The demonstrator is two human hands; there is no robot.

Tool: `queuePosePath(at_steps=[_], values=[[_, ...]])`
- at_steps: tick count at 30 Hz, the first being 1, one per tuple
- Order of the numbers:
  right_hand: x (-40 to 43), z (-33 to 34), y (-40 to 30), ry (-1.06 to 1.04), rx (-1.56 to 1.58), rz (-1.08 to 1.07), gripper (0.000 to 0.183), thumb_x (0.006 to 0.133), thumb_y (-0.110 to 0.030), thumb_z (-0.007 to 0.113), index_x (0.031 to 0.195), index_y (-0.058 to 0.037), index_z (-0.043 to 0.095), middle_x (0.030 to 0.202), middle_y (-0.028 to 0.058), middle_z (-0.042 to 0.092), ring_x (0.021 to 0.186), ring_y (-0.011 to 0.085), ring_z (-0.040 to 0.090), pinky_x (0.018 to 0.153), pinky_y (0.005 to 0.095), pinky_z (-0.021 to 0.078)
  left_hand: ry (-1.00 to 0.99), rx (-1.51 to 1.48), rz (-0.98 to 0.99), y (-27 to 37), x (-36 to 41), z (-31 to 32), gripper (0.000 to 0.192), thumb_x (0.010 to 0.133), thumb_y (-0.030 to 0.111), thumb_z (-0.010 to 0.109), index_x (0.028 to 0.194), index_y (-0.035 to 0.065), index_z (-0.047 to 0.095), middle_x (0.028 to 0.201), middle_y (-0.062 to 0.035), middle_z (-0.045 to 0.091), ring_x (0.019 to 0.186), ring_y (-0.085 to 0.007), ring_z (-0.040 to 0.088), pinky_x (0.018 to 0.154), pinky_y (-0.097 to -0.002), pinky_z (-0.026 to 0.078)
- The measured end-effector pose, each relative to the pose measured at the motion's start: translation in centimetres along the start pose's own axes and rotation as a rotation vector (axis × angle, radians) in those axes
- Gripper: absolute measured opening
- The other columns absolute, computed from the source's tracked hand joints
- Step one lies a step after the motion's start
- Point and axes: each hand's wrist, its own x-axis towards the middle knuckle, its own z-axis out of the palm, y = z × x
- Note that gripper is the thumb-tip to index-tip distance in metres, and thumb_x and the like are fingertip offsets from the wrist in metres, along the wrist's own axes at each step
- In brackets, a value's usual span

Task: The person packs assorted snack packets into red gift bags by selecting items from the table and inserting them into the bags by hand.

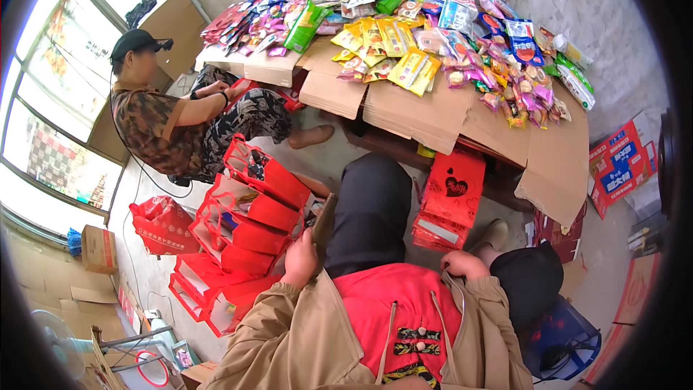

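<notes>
My left hand [301, 260] is at the edge of an open cardboard box [324, 222] that holds several red gift bags [254, 227], just left of my dark-trousered knee. Whether its fingers grip the box edge is unclear. My right hand [464, 264] rests by the hem of my tan jacket [287, 330], its fingers curled; what lies in them is hidden. Just above that hand hangs a stack of flat red paper bags [453, 189] with a dark heart print, below the table's edge. Packaged snacks, among them yellow packets [414, 71], lie heaped on the cardboard-covered table [417, 114].
A person [157, 114] in a black cap sits at the left with hands on something red. A red plastic bag [162, 226] and more red gift bags [200, 287] stand on the floor. A fan [54, 341] is at lower left, a dark blue bag [566, 336] at lower right.
</notes>
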Motion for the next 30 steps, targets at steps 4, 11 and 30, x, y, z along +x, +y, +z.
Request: queuePosePath(at_steps=[4, 11, 30], values=[[-0.3, -0.6, -0.7, -0.01, 0.005, 0.013, 0.031, 0.083, -0.009, 0.066, 0.111, -0.0133, 0.079, 0.111, 0.013, 0.077, 0.106, 0.0306, 0.073, 0.091, 0.0414, 0.0569, 0.015, -0.007, 0.004, 0.0, -0.1, 0.0, 0.046, 0.092, 0.008, 0.064, 0.135, 0.0041, 0.05, 0.101, -0.0254, 0.07, 0.087, -0.0456, 0.069, 0.074, -0.0555, 0.054], [-0.2, 0.1, 0.1, -0.016, 0.025, 0.014, 0.036, 0.082, -0.003, 0.061, 0.111, -0.0135, 0.08, 0.113, 0.0118, 0.077, 0.109, 0.0289, 0.073, 0.093, 0.0398, 0.057, 0.023, -0.031, 0.017, -0.1, -0.1, 0.1, 0.046, 0.092, 0.008, 0.064, 0.135, 0.0051, 0.049, 0.102, -0.0255, 0.069, 0.087, -0.0459, 0.069, 0.074, -0.0555, 0.054], [-0.4, -2.9, -4.3, 0.08, -0.029, -0.084, 0.027, 0.082, -0.015, 0.064, 0.105, -0.01, 0.078, 0.107, 0.0186, 0.075, 0.101, 0.0368, 0.072, 0.085, 0.0444, 0.0564, 0.029, -0.031, 0.008, 0.0, -0.2, -0.2, 0.047, 0.092, 0.009, 0.064, 0.137, 0.0057, 0.05, 0.103, -0.0251, 0.069, 0.088, -0.0457, 0.068, 0.075, -0.0549, 0.054]])
